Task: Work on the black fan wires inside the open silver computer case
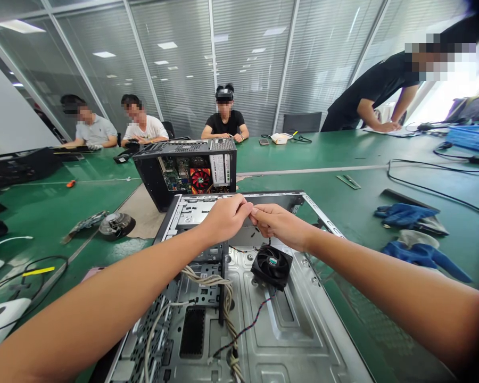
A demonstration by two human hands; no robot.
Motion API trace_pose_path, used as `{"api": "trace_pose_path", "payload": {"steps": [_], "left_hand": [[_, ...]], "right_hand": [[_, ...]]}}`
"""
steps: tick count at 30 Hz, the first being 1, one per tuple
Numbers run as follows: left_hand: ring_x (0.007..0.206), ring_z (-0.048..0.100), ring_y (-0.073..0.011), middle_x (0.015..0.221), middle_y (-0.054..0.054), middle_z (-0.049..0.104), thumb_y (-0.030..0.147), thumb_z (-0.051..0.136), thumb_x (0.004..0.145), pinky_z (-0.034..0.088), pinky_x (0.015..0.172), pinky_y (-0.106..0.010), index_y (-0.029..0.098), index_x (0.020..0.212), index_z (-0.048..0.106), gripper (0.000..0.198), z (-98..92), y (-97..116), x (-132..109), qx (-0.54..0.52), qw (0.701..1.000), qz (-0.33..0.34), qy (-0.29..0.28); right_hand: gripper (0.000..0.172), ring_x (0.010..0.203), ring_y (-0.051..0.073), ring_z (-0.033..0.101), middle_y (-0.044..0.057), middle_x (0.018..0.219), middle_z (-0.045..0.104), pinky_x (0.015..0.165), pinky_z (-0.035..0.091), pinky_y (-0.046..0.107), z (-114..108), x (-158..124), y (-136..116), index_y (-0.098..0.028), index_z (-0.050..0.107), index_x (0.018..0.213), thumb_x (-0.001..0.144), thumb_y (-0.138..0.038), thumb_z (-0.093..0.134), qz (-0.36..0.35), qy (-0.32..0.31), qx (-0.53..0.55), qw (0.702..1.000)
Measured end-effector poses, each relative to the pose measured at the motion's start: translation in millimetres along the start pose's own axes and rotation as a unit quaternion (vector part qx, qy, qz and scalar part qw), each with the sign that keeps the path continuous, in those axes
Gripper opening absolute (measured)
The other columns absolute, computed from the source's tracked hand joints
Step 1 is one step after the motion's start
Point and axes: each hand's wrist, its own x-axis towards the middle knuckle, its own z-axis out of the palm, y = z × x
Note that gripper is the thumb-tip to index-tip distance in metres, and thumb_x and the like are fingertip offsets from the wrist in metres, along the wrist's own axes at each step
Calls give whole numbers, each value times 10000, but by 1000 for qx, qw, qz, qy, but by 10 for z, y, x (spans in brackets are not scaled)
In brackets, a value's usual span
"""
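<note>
My left hand (229, 215) and my right hand (277, 221) meet above the far part of an open metal computer case (299, 330). The fingers of both are pinched together at the tips; what they pinch is too small or hidden to make out. Just below my right hand is a black cooling fan (272, 266) with a round label on its hub. A short dark strand runs up from the fan toward my right hand. Whether the fan hangs or rests on the metal, I cannot tell. Its twisted cable (255, 319) trails down over the case floor.
Behind stands a second computer case (147, 175) with a red fan inside. Bundled grey cables (227, 298) lie in the near case. A CPU cooler (116, 225) is left, blue gloves (407, 215) and memory sticks (348, 182) right. Several people work around the green table (303, 159).
</note>
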Motion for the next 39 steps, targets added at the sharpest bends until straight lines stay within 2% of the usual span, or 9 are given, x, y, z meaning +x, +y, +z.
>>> {"api": "trace_pose_path", "payload": {"steps": [12, 17, 31, 39], "left_hand": [[575, 392, -115, 593, 25, 485, 342, 437, 936, 240, 567, -270, 179, 654, 449, 327, -20, 17, -11, 13, 1000, -19, 0], [578, 397, -111, 601, 21, 503, 325, 446, 931, 248, 570, -267, 176, 658, 461, 311, -19, 16, -9, 7, 1000, -19, 1], [563, 361, -112, 591, 22, 476, 315, 422, 949, 219, 562, -280, 177, 643, 457, 337, -30, 27, -6, 42, 999, -16, -11], [585, 403, -116, 609, 19, 516, 313, 437, 931, 248, 573, -273, 178, 670, 479, 297, -37, 28, -23, 20, 1000, -15, -9]], "right_hand": [[320, 472, 75, 239, -74, 544, 302, 488, 180, 256, -26, 22, 63, -192, 461, 691, 939, -394, 450, -8, 3, -57, 998], [320, 474, 78, 265, -74, 533, 319, 492, 211, 255, -23, 19, 57, -192, 461, 691, 936, -398, 438, -16, 10, -73, 997], [296, 465, 78, 256, -81, 517, 306, 482, 192, 254, -13, 25, 56, -197, 452, 684, 901, -396, 479, -13, 4, -78, 997], [311, 468, 81, 263, -72, 533, 306, 483, 204, 256, -16, 29, 53, -200, 442, 671, 908, -400, 465, -11, 12, -92, 996]]}}
